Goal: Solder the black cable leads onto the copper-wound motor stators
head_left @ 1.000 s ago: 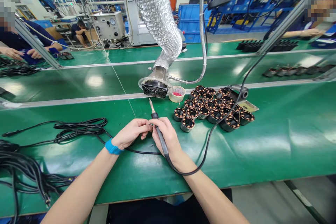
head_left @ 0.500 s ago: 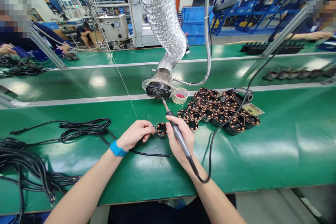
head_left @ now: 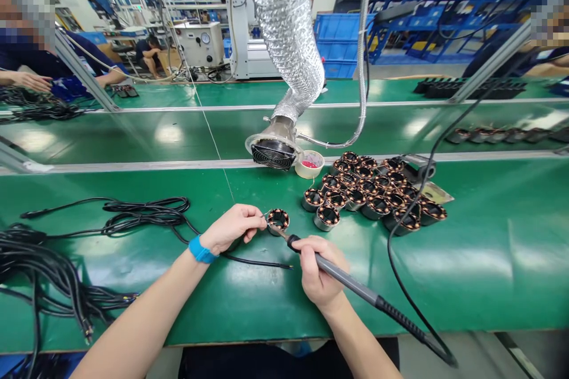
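A ring-shaped coil part with copper windings [head_left: 278,221] stands on the green table, between my hands. At its left edge my left hand [head_left: 242,225] is closed in a pinch; a thin wire shows at the fingertips. My right hand [head_left: 323,269] is wrapped round the grey handle of a soldering iron [head_left: 351,282]. The iron's tip points up and left and meets the coil part's near edge. A black cable [head_left: 255,261] with a bared end lies just in front of the part.
Several coil parts [head_left: 376,189] stand together at the right. A fume duct [head_left: 288,59] with a black fan hangs above a round tub [head_left: 309,164]. Black cables [head_left: 48,266] lie at the left. People sit beyond the metal rails.
My right hand has moved right and nearer to me, bringing the iron's tip down from below the fan to the coil part. My left hand keeps its pinch beside the part.
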A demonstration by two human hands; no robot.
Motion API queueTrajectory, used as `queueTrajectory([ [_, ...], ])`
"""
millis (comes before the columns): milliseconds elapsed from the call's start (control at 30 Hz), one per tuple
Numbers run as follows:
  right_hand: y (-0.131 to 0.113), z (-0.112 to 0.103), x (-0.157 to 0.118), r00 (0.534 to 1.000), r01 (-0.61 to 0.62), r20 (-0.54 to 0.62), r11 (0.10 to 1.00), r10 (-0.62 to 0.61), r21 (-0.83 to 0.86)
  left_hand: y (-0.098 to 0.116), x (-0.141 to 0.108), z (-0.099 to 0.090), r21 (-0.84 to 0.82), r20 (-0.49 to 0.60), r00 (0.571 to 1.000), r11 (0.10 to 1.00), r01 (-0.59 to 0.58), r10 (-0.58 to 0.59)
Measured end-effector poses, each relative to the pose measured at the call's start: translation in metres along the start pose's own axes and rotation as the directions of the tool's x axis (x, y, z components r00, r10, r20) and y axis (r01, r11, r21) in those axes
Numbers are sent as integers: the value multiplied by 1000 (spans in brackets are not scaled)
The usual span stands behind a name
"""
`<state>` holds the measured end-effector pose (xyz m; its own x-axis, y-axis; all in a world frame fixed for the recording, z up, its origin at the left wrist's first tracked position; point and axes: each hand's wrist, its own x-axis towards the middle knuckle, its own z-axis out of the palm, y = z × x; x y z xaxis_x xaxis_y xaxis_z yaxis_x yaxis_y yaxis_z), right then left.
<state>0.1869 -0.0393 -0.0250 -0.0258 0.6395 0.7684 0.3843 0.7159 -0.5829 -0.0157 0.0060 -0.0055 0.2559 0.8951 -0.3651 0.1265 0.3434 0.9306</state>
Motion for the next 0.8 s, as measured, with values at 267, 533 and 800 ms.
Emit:
queueTrajectory([
  [267,0,2,2,998,-20,61,1000,21,-9,-5,3,-2,-57,28,999,998,-15,17],
  [533,2,3,0,991,-124,56,992,124,-4,-5,3,-3,-54,33,999,998,-31,32],
  [800,9,6,-7,942,-333,67,936,327,110,-7,4,-5,-44,32,998,998,-45,46],
])
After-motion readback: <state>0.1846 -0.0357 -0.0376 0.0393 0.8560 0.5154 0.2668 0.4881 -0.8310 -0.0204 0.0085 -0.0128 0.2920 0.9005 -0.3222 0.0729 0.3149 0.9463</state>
